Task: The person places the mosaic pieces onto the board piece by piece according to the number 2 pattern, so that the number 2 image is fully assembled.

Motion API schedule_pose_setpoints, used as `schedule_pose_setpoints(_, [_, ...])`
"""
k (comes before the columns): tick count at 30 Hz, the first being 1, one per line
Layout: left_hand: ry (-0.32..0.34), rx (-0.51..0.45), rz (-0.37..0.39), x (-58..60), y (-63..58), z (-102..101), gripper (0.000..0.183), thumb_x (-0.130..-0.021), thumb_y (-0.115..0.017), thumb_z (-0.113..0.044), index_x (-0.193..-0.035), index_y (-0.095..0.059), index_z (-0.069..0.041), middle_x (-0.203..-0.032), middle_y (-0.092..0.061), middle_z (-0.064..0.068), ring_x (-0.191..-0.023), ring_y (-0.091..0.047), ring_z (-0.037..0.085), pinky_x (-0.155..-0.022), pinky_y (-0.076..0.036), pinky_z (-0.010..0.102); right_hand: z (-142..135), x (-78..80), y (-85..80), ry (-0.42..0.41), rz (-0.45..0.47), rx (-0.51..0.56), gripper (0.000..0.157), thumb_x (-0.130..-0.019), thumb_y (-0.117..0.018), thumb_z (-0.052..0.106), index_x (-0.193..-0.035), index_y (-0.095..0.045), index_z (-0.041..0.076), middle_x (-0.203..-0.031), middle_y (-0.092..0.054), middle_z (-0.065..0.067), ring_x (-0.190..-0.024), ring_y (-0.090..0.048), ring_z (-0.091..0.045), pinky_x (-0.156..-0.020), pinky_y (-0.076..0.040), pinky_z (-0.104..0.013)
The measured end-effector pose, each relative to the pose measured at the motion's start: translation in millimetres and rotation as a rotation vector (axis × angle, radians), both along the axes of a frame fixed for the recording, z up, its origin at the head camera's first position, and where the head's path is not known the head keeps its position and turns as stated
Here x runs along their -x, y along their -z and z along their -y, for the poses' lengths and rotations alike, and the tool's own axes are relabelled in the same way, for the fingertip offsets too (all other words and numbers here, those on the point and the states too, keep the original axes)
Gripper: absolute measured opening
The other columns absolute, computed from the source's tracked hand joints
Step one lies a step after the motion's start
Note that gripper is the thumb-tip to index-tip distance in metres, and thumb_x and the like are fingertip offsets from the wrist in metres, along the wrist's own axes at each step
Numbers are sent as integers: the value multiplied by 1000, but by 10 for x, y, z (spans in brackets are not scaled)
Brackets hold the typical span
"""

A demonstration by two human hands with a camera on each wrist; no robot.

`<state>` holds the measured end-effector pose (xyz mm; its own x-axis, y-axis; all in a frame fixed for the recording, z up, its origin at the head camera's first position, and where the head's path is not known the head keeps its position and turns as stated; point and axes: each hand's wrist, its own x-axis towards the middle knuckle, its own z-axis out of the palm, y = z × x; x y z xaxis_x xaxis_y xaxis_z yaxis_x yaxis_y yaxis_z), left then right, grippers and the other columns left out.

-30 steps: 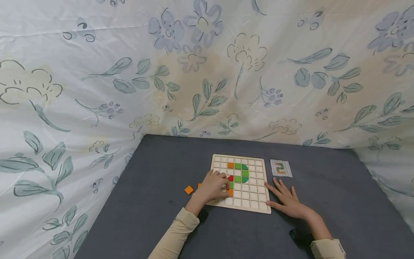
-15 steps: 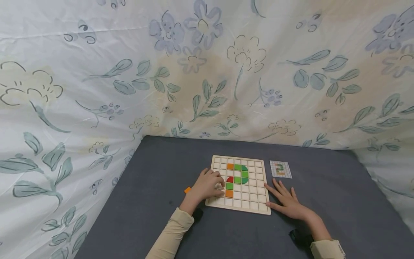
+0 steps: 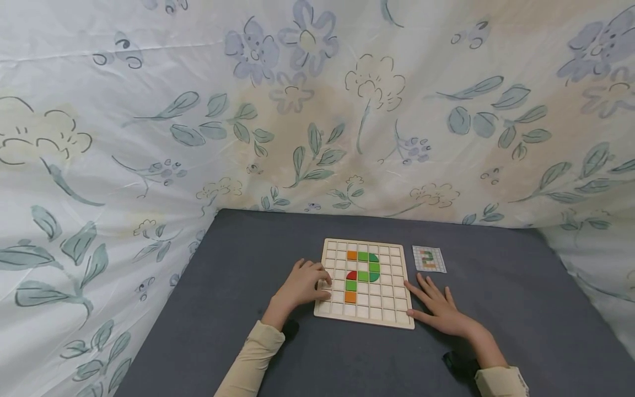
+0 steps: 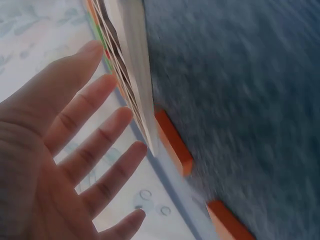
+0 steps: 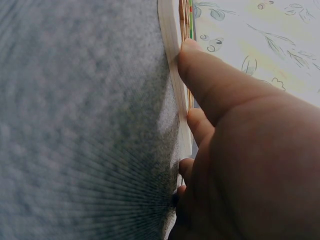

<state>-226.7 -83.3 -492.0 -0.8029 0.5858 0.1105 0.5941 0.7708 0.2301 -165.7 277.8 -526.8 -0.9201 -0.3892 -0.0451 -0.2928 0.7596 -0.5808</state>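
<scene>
A wooden grid board lies on the dark table. Set in its cells are orange squares, such as the lower orange tile, green squares like the right-hand green tile, rounded dark green pieces and a rounded red piece. My left hand hovers over the board's left edge, fingers loosely spread and holding nothing. Two loose orange blocks show in the left wrist view: a nearer block beside the board and another block farther off. My right hand touches the board's right edge with spread fingers.
A small pattern card showing a coloured figure on a grid lies beyond the board's upper right corner. Flowered cloth hangs along the back and left of the dark tabletop.
My left hand has drawn back leftwards off the coloured tiles, uncovering the lower green and orange squares. It now hides the loose orange blocks in the head view. The right hand stays put.
</scene>
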Motion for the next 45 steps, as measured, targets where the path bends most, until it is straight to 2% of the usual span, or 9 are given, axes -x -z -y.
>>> schedule_pose_setpoints(13, [-48,-35,4,46,-20,278,23,-76,-75,-38,-93,-70,-25,-98,-60,-6,-102,-53,22,-108,-22,60,-13,-1,14,-7,-6,17,69,-89,-58,40,-147,-28,18,-152,-7,-24,-136,-1,-51,-96,9,-75])
schedule_pose_setpoints(21, [-83,-58,69,49,-18,438,25,-77,-73,-40,-96,-70,-24,-101,-60,-6,-105,-52,23,-110,-16,59,7,-6,-21,-2,-5,-5,69,-89,-58,40,-146,-30,16,-152,-9,-26,-136,-2,-51,-96,9,-75])
schedule_pose_setpoints(30, [-72,-52,112,72,-10,611,26,-76,-74,-37,-98,-70,-24,-102,-60,-4,-106,-52,25,-110,-16,61,15,-20,-17,2,-18,-12,68,-89,-58,41,-146,-31,17,-151,-10,-27,-136,-3,-51,-96,8,-75])
schedule_pose_setpoints(35, [-71,-63,144,77,10,710,27,-76,-75,-35,-99,-70,-23,-102,-59,-3,-105,-52,25,-108,-21,60,21,-28,-44,2,-18,-11,68,-89,-58,40,-146,-31,16,-151,-10,-27,-136,-3,-52,-96,8,-76])
schedule_pose_setpoints(39, [-61,-68,159,73,26,787,29,-75,-76,-35,-100,-70,-22,-100,-59,-3,-100,-53,24,-105,-29,56,19,-23,-38,7,-16,-14,68,-89,-59,41,-146,-31,16,-151,-11,-27,-136,-3,-51,-96,8,-76])
schedule_pose_setpoints(45, [-51,-84,188,54,16,891,33,-74,-76,-37,-102,-70,-20,-98,-59,-2,-92,-54,20,-90,-42,47,11,-9,-14,11,-10,-21,69,-89,-58,42,-147,-30,18,-152,-9,-25,-137,-2,-50,-96,8,-75])
